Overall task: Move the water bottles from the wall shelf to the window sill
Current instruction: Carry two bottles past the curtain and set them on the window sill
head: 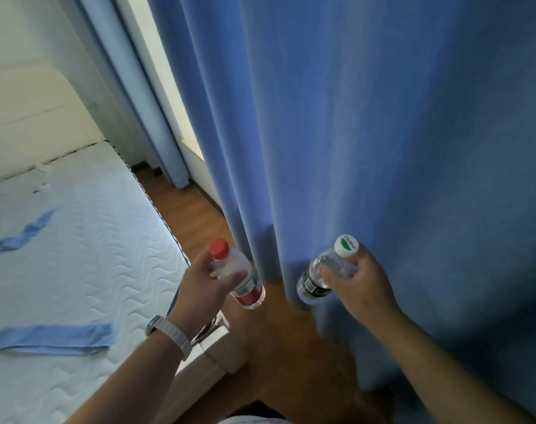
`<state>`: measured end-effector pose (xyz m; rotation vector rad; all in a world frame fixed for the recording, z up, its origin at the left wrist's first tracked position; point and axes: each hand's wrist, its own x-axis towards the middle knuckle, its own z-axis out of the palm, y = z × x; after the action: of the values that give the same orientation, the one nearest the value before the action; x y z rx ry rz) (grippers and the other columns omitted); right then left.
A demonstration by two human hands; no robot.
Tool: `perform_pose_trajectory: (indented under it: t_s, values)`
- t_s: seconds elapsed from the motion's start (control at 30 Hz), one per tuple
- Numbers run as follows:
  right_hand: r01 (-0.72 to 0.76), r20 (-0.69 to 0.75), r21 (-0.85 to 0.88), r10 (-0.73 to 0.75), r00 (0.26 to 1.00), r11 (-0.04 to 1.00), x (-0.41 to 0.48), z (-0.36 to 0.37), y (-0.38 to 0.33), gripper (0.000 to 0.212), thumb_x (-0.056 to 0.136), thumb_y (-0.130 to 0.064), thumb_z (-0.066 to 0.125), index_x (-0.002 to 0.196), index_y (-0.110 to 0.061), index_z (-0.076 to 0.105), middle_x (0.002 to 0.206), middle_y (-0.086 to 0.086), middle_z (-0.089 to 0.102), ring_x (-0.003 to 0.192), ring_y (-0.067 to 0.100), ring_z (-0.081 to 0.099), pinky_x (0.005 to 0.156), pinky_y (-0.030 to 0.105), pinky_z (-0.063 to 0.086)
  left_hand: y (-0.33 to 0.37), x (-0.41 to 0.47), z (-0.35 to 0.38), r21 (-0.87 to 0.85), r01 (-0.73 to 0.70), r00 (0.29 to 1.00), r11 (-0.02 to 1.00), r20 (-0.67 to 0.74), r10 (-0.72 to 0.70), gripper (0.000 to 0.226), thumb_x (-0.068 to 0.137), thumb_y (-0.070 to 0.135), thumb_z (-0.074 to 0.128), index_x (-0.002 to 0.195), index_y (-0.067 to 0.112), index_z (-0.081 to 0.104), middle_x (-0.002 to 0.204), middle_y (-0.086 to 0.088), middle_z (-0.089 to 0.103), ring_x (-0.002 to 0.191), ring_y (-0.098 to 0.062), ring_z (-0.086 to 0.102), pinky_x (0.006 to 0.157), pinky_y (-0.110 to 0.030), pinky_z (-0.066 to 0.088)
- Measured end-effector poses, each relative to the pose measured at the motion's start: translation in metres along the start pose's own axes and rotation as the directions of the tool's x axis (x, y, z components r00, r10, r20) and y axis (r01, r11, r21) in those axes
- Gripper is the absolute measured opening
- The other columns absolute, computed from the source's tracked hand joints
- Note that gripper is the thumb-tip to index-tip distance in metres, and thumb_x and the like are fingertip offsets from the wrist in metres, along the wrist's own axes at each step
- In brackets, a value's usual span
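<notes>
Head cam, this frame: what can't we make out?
All in the head view:
1. The window sill: hidden behind the curtain; only a bright gap shows left of it.
2. The wall shelf: outside the frame.
3. Label of the red-cap bottle: blurred, partly covered by the left hand.
4. Label and cap print of the green-cap bottle: blurred and too small; the right hand covers its neck.
5. Fill level of either bottle: cannot tell.

Blue curtain [367,148] rt, white mattress [77,240] w/ blue strips [49,338] lt.
</notes>
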<state>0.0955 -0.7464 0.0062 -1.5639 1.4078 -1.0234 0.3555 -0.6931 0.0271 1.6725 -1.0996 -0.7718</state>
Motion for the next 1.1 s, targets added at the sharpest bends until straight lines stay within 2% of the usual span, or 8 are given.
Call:
perform_pose_trajectory:
  t_s: [0.13, 0.37, 0.47, 0.6, 0.73, 0.87, 0.97, 1.1]
  values:
    - [0.016, 0.083, 0.002, -0.016, 0.996, 1.0, 0.036, 0.018, -0.005, 0.037, 0.076, -0.035, 0.079, 0.106, -0.028, 0.06, 0.1, -0.011, 0.066, 0.09, 0.001, 0.063, 0.067, 0.009, 0.048, -0.005, 0.019, -0.008, 0.006, 0.028, 0.997, 1.0, -0.068, -0.028, 0.041, 0.075, 0.007, 0.08, 0.11, 0.024, 0.064, 0.1, 0.008, 0.07, 0.093, -0.011, 0.066, 0.068, -0.014, 0.048]
    - [0.041, 0.243, 0.0, -0.04, 0.969, 0.999, 0.108, 0.083, -0.019, 0.04, 0.074, -0.043, 0.078, 0.108, -0.032, 0.061, 0.102, -0.013, 0.068, 0.095, 0.002, 0.064, 0.08, 0.031, 0.058, -0.03, 0.075, -0.037, -0.032, 0.09, 0.976, 0.995, -0.198, -0.095, 0.041, 0.076, 0.009, 0.08, 0.112, 0.022, 0.066, 0.1, 0.005, 0.071, 0.09, -0.012, 0.068, 0.069, -0.019, 0.052]
    - [0.068, 0.292, -0.031, -0.056, 0.955, 0.997, 0.148, 0.122, -0.031, 0.041, 0.071, -0.048, 0.076, 0.106, -0.035, 0.06, 0.103, -0.014, 0.066, 0.095, 0.006, 0.064, 0.08, 0.034, 0.058, -0.046, 0.113, -0.056, -0.062, 0.103, 0.966, 0.993, -0.234, -0.115, 0.043, 0.078, 0.005, 0.078, 0.116, 0.016, 0.064, 0.102, 0.001, 0.069, 0.086, -0.003, 0.065, 0.059, -0.006, 0.047]
    - [0.118, 0.355, -0.085, -0.081, 0.931, 0.989, 0.205, 0.183, -0.056, 0.033, 0.071, -0.046, 0.077, 0.097, -0.04, 0.057, 0.097, -0.016, 0.066, 0.091, 0.007, 0.064, 0.077, 0.032, 0.056, -0.067, 0.17, -0.093, -0.01, 0.108, 0.954, 0.994, -0.281, -0.106, 0.044, 0.076, 0.012, 0.081, 0.116, 0.016, 0.063, 0.103, 0.002, 0.068, 0.093, -0.005, 0.063, 0.062, -0.002, 0.043]
    - [0.164, 0.417, -0.109, -0.104, 0.903, 0.98, 0.254, 0.243, -0.084, 0.038, 0.072, -0.046, 0.078, 0.103, -0.035, 0.058, 0.097, -0.015, 0.065, 0.09, 0.005, 0.063, 0.075, 0.027, 0.054, -0.086, 0.223, -0.136, 0.053, 0.116, 0.943, 0.992, -0.32, -0.093, 0.047, 0.066, 0.031, 0.082, 0.108, 0.021, 0.065, 0.099, 0.006, 0.07, 0.09, -0.004, 0.065, 0.066, -0.006, 0.044]
    - [0.231, 0.453, -0.146, -0.142, 0.88, 0.962, 0.292, 0.293, -0.113, 0.04, 0.075, -0.044, 0.077, 0.106, -0.031, 0.056, 0.098, -0.014, 0.064, 0.092, 0.006, 0.063, 0.072, 0.02, 0.05, -0.096, 0.264, -0.17, 0.092, 0.11, 0.937, 0.99, -0.341, -0.073, 0.043, 0.072, 0.024, 0.085, 0.109, 0.026, 0.064, 0.1, 0.01, 0.068, 0.092, -0.006, 0.064, 0.073, -0.021, 0.051]
    - [0.279, 0.485, -0.14, -0.18, 0.856, 0.95, 0.315, 0.326, -0.125, 0.043, 0.075, -0.048, 0.076, 0.108, -0.031, 0.055, 0.102, -0.012, 0.065, 0.094, 0.009, 0.063, 0.078, 0.027, 0.053, -0.101, 0.288, -0.189, 0.122, 0.108, 0.928, 0.987, -0.367, -0.056, 0.043, 0.074, 0.026, 0.084, 0.112, 0.027, 0.062, 0.101, 0.013, 0.066, 0.094, -0.005, 0.062, 0.072, -0.018, 0.05]
    - [0.338, 0.525, -0.146, -0.217, 0.823, 0.93, 0.339, 0.365, -0.148, 0.046, 0.079, -0.044, 0.075, 0.115, -0.028, 0.05, 0.104, -0.009, 0.06, 0.093, 0.012, 0.06, 0.073, 0.019, 0.046, -0.106, 0.31, -0.208, 0.102, 0.131, 0.911, 0.986, -0.404, -0.08, 0.044, 0.076, 0.029, 0.082, 0.113, 0.032, 0.058, 0.102, 0.017, 0.063, 0.096, -0.006, 0.061, 0.074, -0.017, 0.049]
